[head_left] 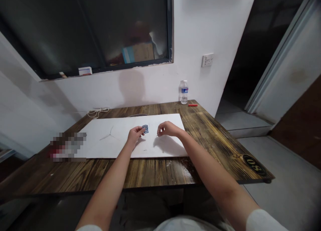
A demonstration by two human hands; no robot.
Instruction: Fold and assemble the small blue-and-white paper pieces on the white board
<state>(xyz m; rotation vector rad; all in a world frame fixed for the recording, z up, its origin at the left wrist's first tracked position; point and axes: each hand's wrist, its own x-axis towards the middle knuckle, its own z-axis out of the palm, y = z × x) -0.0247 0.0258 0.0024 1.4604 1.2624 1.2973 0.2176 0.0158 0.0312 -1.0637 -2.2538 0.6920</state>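
My left hand (134, 134) pinches a small flat blue piece with pale stripes (145, 129) between thumb and fingers, holding it up over the white board (120, 150). To its right, my right hand (167, 128) hovers above the same board with its fingertips pressed together. Whatever sits in that pinch is too small to name. A gap separates the two hands. Thin dark strands (109, 134) lie on the board to the left, and a short dark scrap (145, 150) rests near its front edge.
A plastic bottle (184, 93) stands at the table's back right by a red stick-like object (193, 105). A coiled white cord (98, 111) lies at the back left. The wooden table (215, 150) meets a wall with a socket (207, 60). A blurred patch covers the table's left end.
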